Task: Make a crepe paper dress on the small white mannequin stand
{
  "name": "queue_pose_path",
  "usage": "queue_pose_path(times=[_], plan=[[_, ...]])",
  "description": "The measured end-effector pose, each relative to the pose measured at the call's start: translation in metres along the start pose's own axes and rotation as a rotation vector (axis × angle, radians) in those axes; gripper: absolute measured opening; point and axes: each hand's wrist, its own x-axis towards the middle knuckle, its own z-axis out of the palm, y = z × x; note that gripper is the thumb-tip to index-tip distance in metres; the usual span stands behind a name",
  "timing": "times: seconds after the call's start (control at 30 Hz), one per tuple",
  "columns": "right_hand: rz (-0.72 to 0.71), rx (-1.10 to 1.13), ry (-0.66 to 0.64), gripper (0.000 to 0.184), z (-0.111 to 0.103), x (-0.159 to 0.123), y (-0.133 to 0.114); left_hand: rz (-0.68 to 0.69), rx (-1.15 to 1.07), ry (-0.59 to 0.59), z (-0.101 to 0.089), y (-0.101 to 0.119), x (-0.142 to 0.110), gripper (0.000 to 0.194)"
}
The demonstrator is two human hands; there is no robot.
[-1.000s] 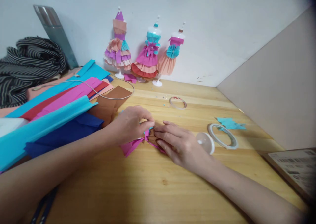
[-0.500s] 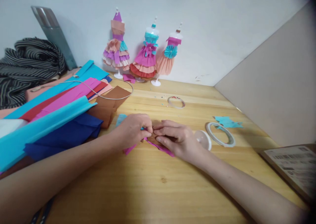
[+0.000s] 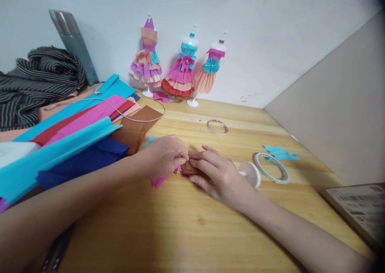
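A small dress-form stand lies on its side, its round white base (image 3: 251,174) to the right of my right hand. Brown crepe paper (image 3: 189,168) wraps the part between my hands, with magenta paper (image 3: 158,182) showing below. My left hand (image 3: 168,156) is closed in a pinch at the brown paper's left edge; its fingertips partly hide the grip. My right hand (image 3: 215,174) bends over the form and holds it down against the table, covering most of it. A light-blue paper piece (image 3: 149,140) peeks out behind my left hand.
Three dressed forms (image 3: 187,70) stand along the wall. Coloured crepe sheets (image 3: 72,152), a striped cloth (image 3: 45,72) and a bottle (image 3: 75,44) are at left. Tape rolls (image 3: 272,168), torn turquoise paper (image 3: 282,152) and a box (image 3: 357,209) are at right. A cable (image 3: 120,113) crosses the sheets.
The view has shifted slightly, so everything sits a little further right. My right fingers have slid over the brown paper, hiding the magenta edge beneath; my left hand keeps its pinch.
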Motion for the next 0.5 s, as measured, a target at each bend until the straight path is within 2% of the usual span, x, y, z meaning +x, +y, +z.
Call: queue_pose_path(times=[0.1,0.3,0.5], plan=[[-0.002,-0.027,0.005,0.017,0.003,0.000,0.000,-0.044,-0.013,0.026,-0.007,0.002,0.000,0.018],[0.024,0.003,0.050,0.007,0.006,0.005,0.000,-0.134,-0.045,0.162,-0.020,0.008,0.000,0.018],[0.029,0.014,-0.002,0.012,0.004,0.008,0.002,-0.149,-0.071,0.204,-0.025,0.012,-0.001,0.017]])
